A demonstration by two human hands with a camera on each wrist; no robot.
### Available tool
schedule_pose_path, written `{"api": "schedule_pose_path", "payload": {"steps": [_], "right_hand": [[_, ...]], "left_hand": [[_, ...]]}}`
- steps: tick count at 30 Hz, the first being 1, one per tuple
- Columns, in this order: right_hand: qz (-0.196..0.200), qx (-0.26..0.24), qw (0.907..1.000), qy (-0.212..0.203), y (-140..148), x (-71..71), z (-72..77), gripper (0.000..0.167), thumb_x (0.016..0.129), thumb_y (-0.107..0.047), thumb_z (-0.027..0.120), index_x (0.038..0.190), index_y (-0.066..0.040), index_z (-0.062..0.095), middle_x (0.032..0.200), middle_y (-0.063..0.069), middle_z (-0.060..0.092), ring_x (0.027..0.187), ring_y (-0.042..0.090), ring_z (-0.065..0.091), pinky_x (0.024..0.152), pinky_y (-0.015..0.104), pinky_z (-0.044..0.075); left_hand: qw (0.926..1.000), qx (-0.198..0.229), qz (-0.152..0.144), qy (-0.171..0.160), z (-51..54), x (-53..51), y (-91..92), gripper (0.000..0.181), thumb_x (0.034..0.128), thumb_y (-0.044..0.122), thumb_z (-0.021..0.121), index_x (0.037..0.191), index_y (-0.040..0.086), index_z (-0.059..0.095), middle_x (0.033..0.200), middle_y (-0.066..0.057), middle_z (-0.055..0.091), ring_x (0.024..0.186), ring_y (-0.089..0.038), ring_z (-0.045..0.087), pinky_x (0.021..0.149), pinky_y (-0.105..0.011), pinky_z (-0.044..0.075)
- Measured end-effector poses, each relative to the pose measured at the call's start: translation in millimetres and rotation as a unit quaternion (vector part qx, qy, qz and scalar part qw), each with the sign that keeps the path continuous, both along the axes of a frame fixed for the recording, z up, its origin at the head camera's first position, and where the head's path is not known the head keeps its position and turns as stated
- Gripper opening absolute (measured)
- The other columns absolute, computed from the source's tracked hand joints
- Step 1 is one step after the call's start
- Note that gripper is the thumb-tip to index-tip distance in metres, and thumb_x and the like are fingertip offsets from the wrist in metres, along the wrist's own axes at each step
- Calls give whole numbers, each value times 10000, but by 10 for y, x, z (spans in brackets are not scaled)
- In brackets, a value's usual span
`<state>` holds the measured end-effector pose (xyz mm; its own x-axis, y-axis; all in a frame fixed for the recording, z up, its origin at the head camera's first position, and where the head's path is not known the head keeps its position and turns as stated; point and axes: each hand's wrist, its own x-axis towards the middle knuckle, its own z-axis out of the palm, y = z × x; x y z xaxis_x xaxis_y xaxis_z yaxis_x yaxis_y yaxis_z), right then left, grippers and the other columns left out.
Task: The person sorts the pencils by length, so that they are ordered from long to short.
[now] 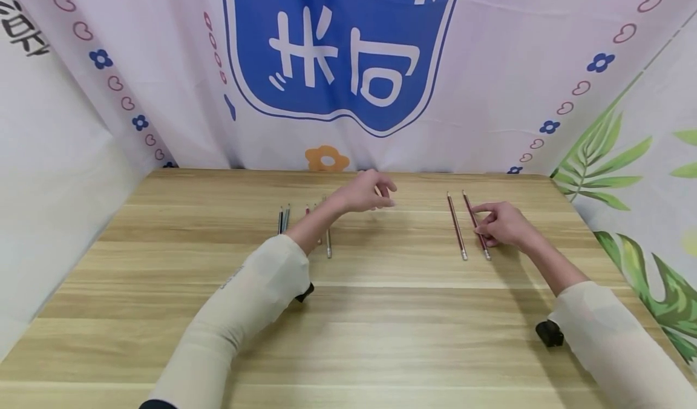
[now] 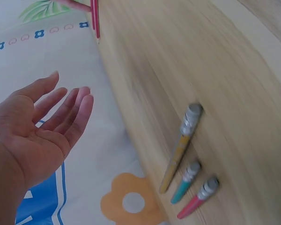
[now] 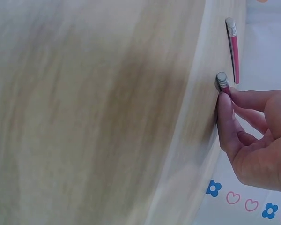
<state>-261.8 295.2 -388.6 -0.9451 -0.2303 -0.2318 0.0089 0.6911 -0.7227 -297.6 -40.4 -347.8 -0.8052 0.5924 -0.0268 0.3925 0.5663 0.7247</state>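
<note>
My right hand is at the right of the table, with thumb and fingertips pinching a dark red pencil near its silver-capped end. This pencil lies slightly slanted on the wood. Just left of it is a second red pencil, nearly parallel and apart. Over the far part of the table, my left hand hovers with loosely bent fingers and holds nothing. Below the left forearm lie several pencils, partly hidden: a yellow one, a teal one, a red one and a black one.
The wooden table ends at a hanging white cloth with a blue emblem along the far edge. A leaf-patterned cloth borders the right side. Bare wood lies between the two pencil groups.
</note>
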Motion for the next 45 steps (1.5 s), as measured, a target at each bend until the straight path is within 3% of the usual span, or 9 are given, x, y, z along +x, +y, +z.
{"api": "schedule_pose_path", "payload": {"steps": [6,12,22,32,38,45], "right_hand": [[36,36,10000,-2,-5,2,13,563,959,39,652,1460,161,425,902,159,664,704,147,646,560,277,636],[-22,117,9999,25,-12,-4,4,540,959,20,645,1442,153,444,904,168,687,698,137,657,560,271,634],[-48,107,9999,20,-20,1,10,533,948,25,649,1423,163,450,906,167,679,699,136,662,571,281,643],[-97,195,9997,108,-17,20,45,588,951,-13,680,1443,170,415,947,197,679,705,151,671,579,307,653],[-153,135,9991,379,-63,40,126,564,953,-28,672,1430,161,438,988,222,665,674,175,668,592,313,654],[-155,-83,9985,517,-205,39,173,496,959,-8,649,1399,154,488,976,245,681,661,184,680,593,295,650]], "left_hand": [[9999,-80,-81,110,4,29,-125,364,975,67,716,1293,-95,643,1021,-178,723,895,-377,719,704,-287,636],[9998,-82,-83,189,21,62,-264,354,973,49,710,1290,-93,645,1008,-178,714,843,-284,703,706,-287,634],[9988,-86,260,410,30,131,-649,354,966,67,718,1278,-88,656,1011,-177,707,854,-285,717,700,-296,641],[9967,-94,664,468,11,189,-1032,337,950,46,729,1254,-90,675,1003,-172,714,915,-321,720,787,-355,643],[9940,33,1028,370,-6,217,-1172,310,957,6,701,1243,-108,666,993,-205,722,894,-394,726,710,-306,633],[9919,-16,1140,557,-38,240,-1299,303,941,-19,699,1211,-147,656,1000,-253,739,862,-355,736,708,-326,647]]}}
